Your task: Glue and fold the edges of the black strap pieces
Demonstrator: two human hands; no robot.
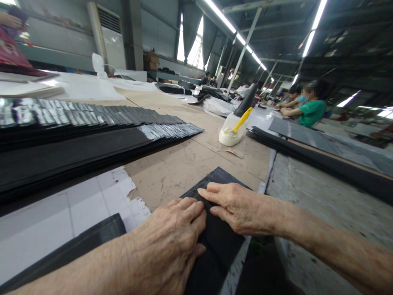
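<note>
A flat black panel (219,246), like leather or coated fabric, lies in front of me with its far corner on the brown board. My left hand (181,221) is bent over its left side, fingers curled together and pressing on the material. From the right, my right hand (235,205) holds down the same panel with its fingertips close to the left fingers, index finger and thumb partly extended. A seam or folded edge runs near the fingertips; what lies beneath them is hidden. Another black piece (104,229) rests at lower left, partly behind my left forearm.
Stacked black strips (70,151) with shiny ends fill the left. Ahead stands a cut-open white bottle (229,131) holding pale paste and a yellow brush (242,122). More black sheets (307,157) lie right. A person in a green shirt (313,111) sits farther back.
</note>
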